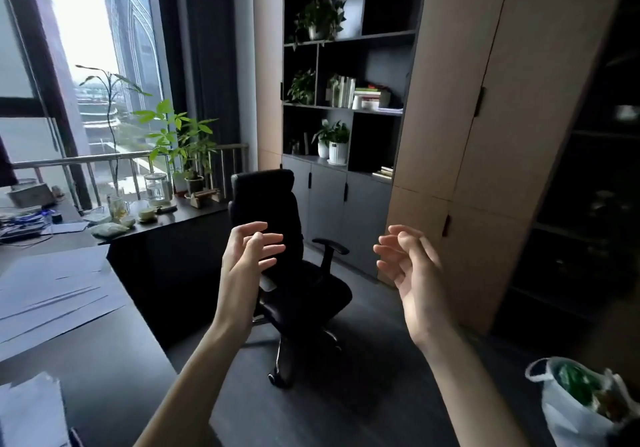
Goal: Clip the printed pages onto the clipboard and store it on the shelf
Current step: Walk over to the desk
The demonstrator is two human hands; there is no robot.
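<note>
1. Standing by the desk: both bare arms are raised in front of the person, palms turned toward each other, well apart.
2. Left hand (249, 256): fingers spread and loosely curled, grasping nothing. It hangs in the air in front of the black office chair (287, 273).
3. Right hand (408, 266): fingers likewise loose and apart, empty, in the air before the tan cabinet doors (467, 135).
4. Printed pages (52, 290): several white sheets lie fanned and overlapping on the dark desk (114, 360) at left, well apart from both hands. Another white sheet shows at the bottom left corner.
5. Clipboard: none can be made out with certainty; the thin pale flat thing on the shelf board beside the books may be it, but the view is too small to tell.
6. Shelf unit (349, 65): dark open compartments holding potted plants (320, 20), upright and stacked books (360, 95), and two white-potted plants on the ledge above the grey lower doors.
7. Side desk by the window (86, 48): glass jar, cups, a leafy green plant (180, 135), some clutter.
8. White plastic bag (571, 408) with green contents sits at lower right, near the right forearm.
</note>
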